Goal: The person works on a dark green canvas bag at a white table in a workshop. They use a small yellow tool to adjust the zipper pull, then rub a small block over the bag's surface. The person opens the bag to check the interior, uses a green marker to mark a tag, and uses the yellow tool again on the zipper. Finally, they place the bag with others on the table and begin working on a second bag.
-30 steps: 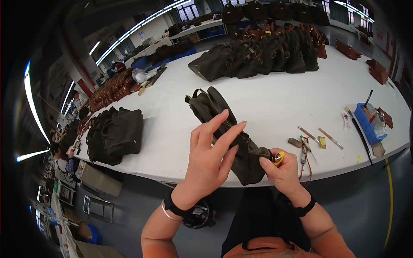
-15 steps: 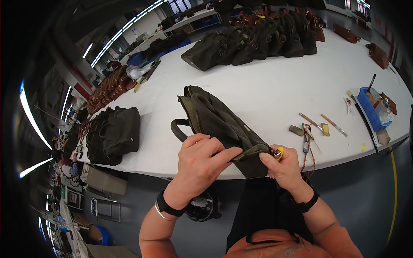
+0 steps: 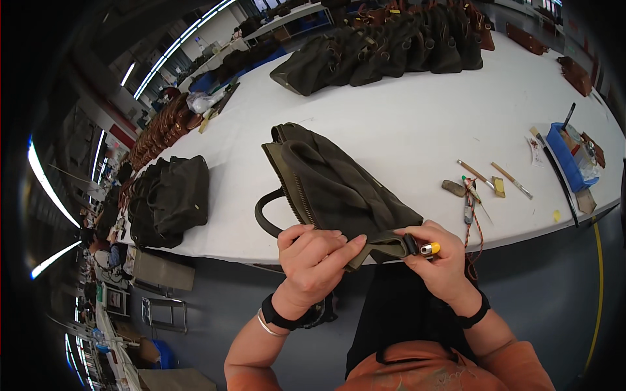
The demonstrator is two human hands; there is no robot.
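A dark olive-green handbag (image 3: 349, 176) lies slanted at the table's near edge, its brass zipper and one looped handle (image 3: 259, 212) towards the left. My left hand (image 3: 317, 264) pinches the bag's near end, thumb and fingers closed on the fabric. At the same end, my right hand (image 3: 440, 264) grips a folded edge with a dark tab. Within that right hand sits a small yellow thing with a metal tip (image 3: 430, 248), looking like a lighter. The fingers under the fold are hidden.
Right of the bag lie a green-handled tool with a cord (image 3: 469, 202), an eraser-like block (image 3: 453, 188) and slim brushes (image 3: 512, 180). A blue tray (image 3: 567, 159) stands far right. More green bags (image 3: 173, 199) lie left; a row of bags (image 3: 385, 55) stands at the back.
Both hands have shifted slightly, the left one to the right and downward. The folded edge and dark tab show more plainly, and the yellow thing has turned sideways.
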